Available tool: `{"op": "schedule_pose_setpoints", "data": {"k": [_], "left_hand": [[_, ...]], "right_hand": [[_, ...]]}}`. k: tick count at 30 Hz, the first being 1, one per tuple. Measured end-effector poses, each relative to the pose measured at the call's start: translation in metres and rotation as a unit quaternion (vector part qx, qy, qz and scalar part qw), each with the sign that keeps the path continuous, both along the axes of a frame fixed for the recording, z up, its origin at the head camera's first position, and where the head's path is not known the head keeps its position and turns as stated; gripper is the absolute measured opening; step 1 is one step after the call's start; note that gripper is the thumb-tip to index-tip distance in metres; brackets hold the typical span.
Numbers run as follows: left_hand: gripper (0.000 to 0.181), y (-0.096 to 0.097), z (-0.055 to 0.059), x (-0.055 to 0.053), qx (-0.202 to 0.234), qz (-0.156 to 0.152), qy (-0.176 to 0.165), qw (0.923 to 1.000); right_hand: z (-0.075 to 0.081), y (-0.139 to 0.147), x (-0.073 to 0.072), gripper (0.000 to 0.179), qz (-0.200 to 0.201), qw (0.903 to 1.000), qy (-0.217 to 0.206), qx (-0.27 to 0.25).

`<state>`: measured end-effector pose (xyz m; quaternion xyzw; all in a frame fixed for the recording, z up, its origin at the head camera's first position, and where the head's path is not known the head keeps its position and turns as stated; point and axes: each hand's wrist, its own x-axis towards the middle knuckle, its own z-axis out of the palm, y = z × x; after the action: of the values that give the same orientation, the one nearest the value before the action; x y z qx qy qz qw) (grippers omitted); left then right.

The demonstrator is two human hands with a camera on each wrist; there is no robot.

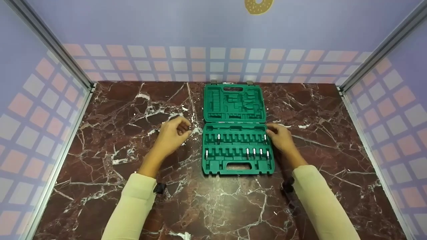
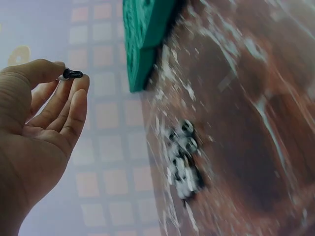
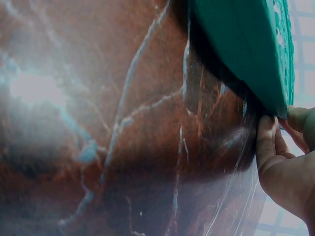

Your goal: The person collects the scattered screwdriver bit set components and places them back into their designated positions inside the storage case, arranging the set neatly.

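Note:
An open green tool case (image 1: 238, 168) lies on the table, its lid (image 1: 213, 100) folded back toward the wall. Several bit sockets (image 1: 254, 152) with silver ends and dark tips stand in its slots, most in the front row. Left of the case, my left hand (image 1: 173, 135) pinches one small bit socket (image 2: 73, 73) between thumb and fingers, its dark tip pointing outward in the left wrist view. My right hand (image 1: 281, 136) grips the case's right edge close to the hinge, thumb at the rim and fingers against the side (image 3: 266, 137).
A small heap of silver and black bit sockets (image 2: 184, 160) lies on the marbled table (image 1: 110, 186), blurred in the left wrist view. Patterned walls (image 1: 166, 30) enclose the back and both sides. Light sleeves (image 1: 133, 203) cover the forearms.

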<state>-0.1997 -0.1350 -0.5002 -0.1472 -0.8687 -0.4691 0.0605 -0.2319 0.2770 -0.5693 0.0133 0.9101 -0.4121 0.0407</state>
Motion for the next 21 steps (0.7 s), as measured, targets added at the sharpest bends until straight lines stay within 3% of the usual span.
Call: {"op": "schedule_pose_setpoints", "data": {"k": [10, 21], "left_hand": [[0.016, 0.029, 0.010, 0.003, 0.035, -0.043, -0.006, 0.9985], [0.020, 0.063, 0.007, 0.005, 0.047, -0.084, -0.076, 0.9924]], "right_hand": [[0.001, 0.001, -0.001, 0.036, 0.003, 1.0000, 0.002, 0.001], [-0.001, 0.000, -0.001, 0.036, -0.003, 1.0000, 0.003, 0.000]]}}
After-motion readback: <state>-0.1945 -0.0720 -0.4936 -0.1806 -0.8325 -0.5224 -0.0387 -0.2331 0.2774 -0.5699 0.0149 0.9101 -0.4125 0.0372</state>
